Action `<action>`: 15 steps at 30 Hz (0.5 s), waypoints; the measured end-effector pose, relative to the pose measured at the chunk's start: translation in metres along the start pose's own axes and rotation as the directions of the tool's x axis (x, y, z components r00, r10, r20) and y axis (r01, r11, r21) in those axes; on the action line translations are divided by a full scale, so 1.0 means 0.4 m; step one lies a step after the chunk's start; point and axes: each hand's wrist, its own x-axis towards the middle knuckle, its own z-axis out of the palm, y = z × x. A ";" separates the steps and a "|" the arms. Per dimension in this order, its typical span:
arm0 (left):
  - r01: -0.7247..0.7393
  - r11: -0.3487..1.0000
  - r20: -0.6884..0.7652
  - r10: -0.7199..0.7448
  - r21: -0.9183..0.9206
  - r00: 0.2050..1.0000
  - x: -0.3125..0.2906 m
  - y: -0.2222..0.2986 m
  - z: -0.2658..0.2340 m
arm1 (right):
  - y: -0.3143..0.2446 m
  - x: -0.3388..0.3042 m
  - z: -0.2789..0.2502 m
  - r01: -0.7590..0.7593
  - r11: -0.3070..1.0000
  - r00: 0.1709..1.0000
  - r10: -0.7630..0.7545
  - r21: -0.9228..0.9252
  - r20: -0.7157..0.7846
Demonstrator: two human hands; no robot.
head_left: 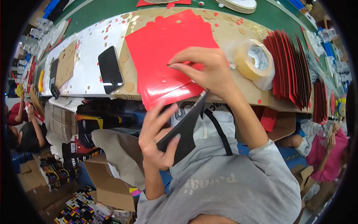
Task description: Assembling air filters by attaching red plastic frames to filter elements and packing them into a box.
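My left hand (pixel 158 140) grips a black folded card or sleeve (pixel 184 136) by its edge, thumb on the near face. The card is tilted in front of my body, just off the table's near edge, with a pale strip along its upper edge. My right hand (pixel 210 69) is raised over a stack of glossy red sheets (pixel 171 44), thumb and forefinger tips nearly together in a pinch. Whatever lies between those tips, if anything, is too small to make out. The red sheets lie loosely fanned on the table.
A roll of yellowish tape (pixel 248 69) rests right of the sheets, beside a row of upright red folded cards (pixel 287 71). On the left lie a black phone (pixel 110 71) and a brown cardboard piece (pixel 67 63). Small red and brown discs are scattered about. Open cardboard boxes (pixel 112 186) stand below; co-workers sit at both sides.
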 end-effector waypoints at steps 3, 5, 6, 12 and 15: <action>-0.066 0.982 0.006 0.066 0.176 0.998 0.022 -0.045 -0.025 | 0.065 0.043 0.058 0.111 0.973 0.986 -0.082 -0.201 0.146; -0.003 0.987 0.082 -0.010 0.161 0.997 0.021 -0.085 -0.043 | 0.086 0.059 0.073 0.137 0.977 0.973 -0.101 -0.166 0.208; 0.008 0.987 0.124 -0.028 0.161 0.992 0.014 -0.102 -0.053 | 0.086 0.064 0.080 0.223 0.952 0.951 -0.165 -0.208 0.263; 0.020 0.993 0.093 -0.031 0.118 0.995 0.000 -0.140 -0.058 | 0.077 0.076 0.087 0.394 0.867 0.879 -0.257 -0.307 0.402; -0.002 0.988 0.092 -0.012 0.157 0.996 0.003 -0.152 -0.052 | 0.070 0.069 0.086 0.422 0.841 0.868 -0.266 -0.339 0.420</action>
